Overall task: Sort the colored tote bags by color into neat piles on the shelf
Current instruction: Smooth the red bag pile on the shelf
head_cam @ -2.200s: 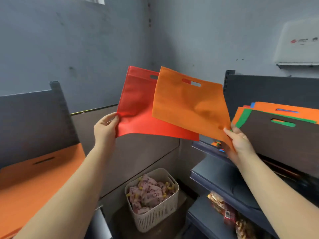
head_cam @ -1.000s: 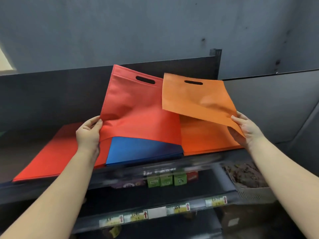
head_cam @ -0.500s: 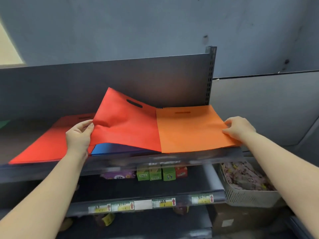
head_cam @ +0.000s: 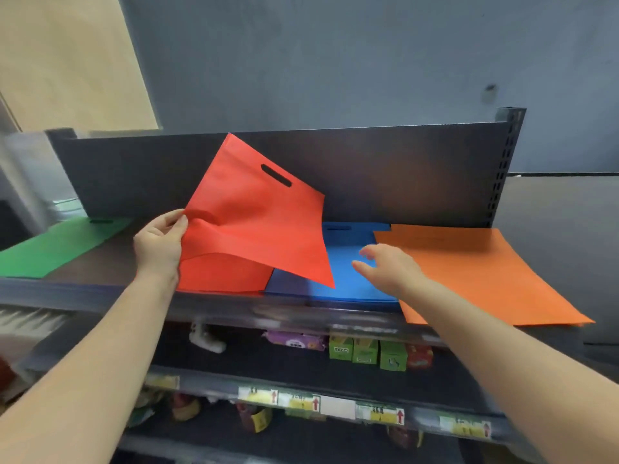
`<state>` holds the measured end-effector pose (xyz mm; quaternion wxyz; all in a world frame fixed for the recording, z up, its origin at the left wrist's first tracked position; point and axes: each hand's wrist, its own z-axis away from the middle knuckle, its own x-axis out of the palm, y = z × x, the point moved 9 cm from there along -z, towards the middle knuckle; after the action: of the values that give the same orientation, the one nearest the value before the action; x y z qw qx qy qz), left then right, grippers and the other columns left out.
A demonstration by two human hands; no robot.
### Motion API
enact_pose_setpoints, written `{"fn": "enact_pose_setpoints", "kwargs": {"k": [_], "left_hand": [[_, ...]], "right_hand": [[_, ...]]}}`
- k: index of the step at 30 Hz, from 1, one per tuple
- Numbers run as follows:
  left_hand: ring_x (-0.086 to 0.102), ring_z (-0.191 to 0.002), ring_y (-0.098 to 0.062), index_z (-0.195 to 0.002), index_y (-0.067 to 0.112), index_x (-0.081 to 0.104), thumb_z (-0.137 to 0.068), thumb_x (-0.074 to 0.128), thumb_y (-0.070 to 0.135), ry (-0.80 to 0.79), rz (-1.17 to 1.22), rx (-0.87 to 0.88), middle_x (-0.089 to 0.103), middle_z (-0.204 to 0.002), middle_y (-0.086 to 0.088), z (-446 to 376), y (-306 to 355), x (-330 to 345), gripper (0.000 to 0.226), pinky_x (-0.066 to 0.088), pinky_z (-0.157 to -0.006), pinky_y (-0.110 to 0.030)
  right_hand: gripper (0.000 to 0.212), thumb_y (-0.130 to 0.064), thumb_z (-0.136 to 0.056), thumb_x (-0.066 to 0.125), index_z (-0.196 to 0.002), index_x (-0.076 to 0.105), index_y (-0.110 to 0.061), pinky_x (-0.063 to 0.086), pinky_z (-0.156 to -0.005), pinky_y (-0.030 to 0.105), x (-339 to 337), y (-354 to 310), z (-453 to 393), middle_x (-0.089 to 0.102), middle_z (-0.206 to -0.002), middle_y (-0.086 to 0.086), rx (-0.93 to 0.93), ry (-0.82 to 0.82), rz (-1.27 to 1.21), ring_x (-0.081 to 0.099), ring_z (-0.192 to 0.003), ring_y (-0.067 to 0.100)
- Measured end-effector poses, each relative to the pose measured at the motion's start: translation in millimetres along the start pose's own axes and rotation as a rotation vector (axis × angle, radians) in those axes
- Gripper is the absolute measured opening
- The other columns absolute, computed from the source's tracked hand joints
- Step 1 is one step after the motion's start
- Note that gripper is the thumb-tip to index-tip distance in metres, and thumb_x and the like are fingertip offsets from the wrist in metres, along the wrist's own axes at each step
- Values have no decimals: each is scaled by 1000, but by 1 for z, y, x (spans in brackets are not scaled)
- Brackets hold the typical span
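Nearby, green bag (head_cam: 60, 246) leftmost.

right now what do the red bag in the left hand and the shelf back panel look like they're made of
Red bag: looks like thin non-woven fabric, matte; it creases softly where the left hand pinches it, and its handle slot is punched straight through. Back panel: probably painted sheet metal, dark grey with a dull sheen; the perforated upright beside it supports that.

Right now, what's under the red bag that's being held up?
Under the lifted red bag, held by the left hand, lies a red pile and part of the blue pile. How far either pile reaches back is covered.
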<state>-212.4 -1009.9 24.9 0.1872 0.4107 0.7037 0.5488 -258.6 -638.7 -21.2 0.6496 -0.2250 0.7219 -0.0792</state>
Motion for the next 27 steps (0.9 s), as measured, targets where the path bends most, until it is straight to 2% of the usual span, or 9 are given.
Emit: {"fn": "enact_pose_setpoints", "kwargs": {"k": [2,5,7,9,12,17,20,23,27], "left_hand": [[60,-71,-1,-111,9,66,-91,62,12,24,19,-27,64,-84,7,-16,-4,-19,21,51,-69,-16],[62,-86,-14,-102,15,68,-91,62,14,9,73,-114,65,-91,0,-40,-20,-43,13,53,-84,-37],[61,-91,-18,-96,20,68,-91,62,15,-7,100,-161,66,-94,-3,-54,-31,-57,10,52,-88,-41],[62,-79,-11,-104,13,68,-91,62,14,-37,47,-134,66,-88,0,-68,-39,-69,14,54,-75,-27],[60,-69,-7,-104,11,65,-91,61,10,-103,-64,-98,65,-82,2,-83,-51,-80,14,51,-60,-15],[61,-83,-21,-102,12,66,-91,61,16,-238,-555,47,66,-91,-7,-104,-69,-79,13,49,-75,-31],[59,-90,-22,-108,11,64,-93,57,21,-295,-802,64,67,-99,-6,-114,-83,-71,20,44,-73,-29],[54,-108,-26,-119,15,57,-93,54,25,-402,-1044,21,62,-116,-6,-118,-105,-60,28,44,-84,-33],[43,-122,-30,-129,13,47,-92,54,33,-565,-1337,188,50,-128,-9,-105,-109,-26,43,39,-94,-39]], "right_hand": [[45,-46,-96,45,-120,57,-10,45,-89,34,11,-31,-14,61,-121,9,57,2,-371,57,-109,24],[43,-49,-92,52,-110,54,-10,52,-75,34,46,-78,-29,60,-106,13,267,-171,-1004,61,-89,24],[30,-39,-91,61,-96,58,-10,53,-62,27,64,-104,-39,61,-85,7,287,-201,-1097,63,-71,17],[15,-20,-90,65,-83,60,-8,51,-52,23,77,-120,-51,64,-71,4,291,-125,-1144,62,-59,14],[3,-3,-85,65,-87,65,-1,48,-67,30,87,-128,-71,64,-82,11,280,57,-924,59,-72,23],[13,-14,-84,61,-95,63,-8,39,-66,28,107,-136,-76,64,-92,9,290,220,-406,55,-82,24],[21,-20,-88,55,-107,56,-10,40,-70,31,121,-136,-76,61,-109,9,347,210,-219,56,-98,29],[32,-24,-92,55,-118,45,-8,38,-75,35,127,-138,-77,54,-122,11,370,167,-37,54,-109,33],[47,-26,-95,54,-133,33,-9,37,-74,36,123,-140,-74,38,-132,11,370,163,57,53,-109,35]]}}
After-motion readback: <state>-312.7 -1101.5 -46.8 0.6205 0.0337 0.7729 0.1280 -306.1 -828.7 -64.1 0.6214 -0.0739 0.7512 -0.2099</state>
